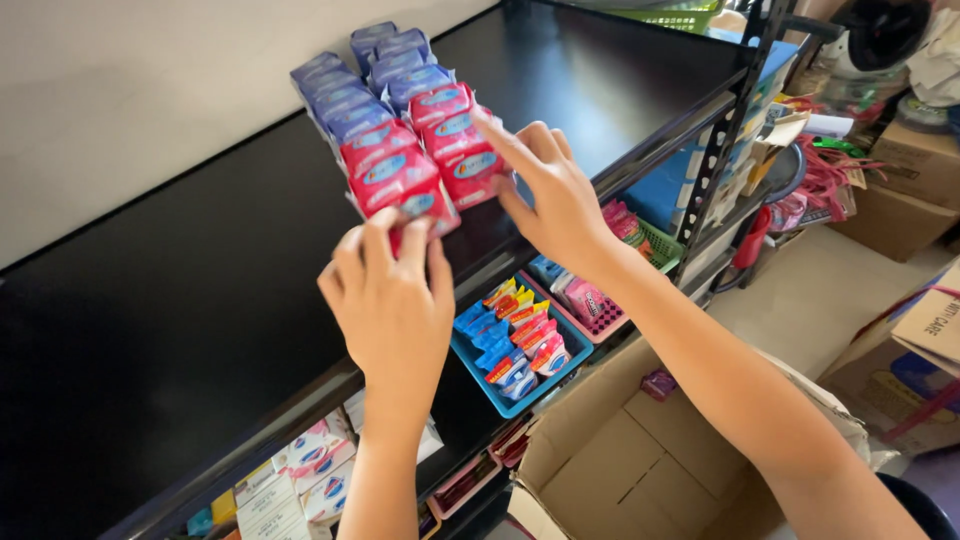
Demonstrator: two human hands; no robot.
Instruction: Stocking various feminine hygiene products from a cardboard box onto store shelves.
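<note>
left hand (pixel 388 300): centre of the frame, back to the camera; fingers curled shut over the near end of the front red packet (pixel 405 190), pinching it from above.
right hand (pixel 552 200): just right of centre; fingers spread open, forefinger and thumb touching the side of the right red row, not closed round anything.
red packets: two rows on the black top shelf (pixel 180 330), about six showing; the exact count is unclear since they overlap and the hands cover the near ends.
blue packets (pixel 370 85): behind the red ones, upper centre, two rows, roughly eight; the far ones blur together.
hidden: left palm and fingertips hidden behind the hand itself; the packet's underside is out of sight.
blue basket (pixel 500 395): lower shelf below the hands, filled with small upright sachets, too many to count surely.
pink basket (pixel 600 320): just right of the blue one, partly behind the right forearm.
cardboard box (pixel 620 460): bottom centre, open, one small pink item inside; cut off by the frame edge.
boxes of soap (pixel 300 480): bottom left, partly cut off.
</note>
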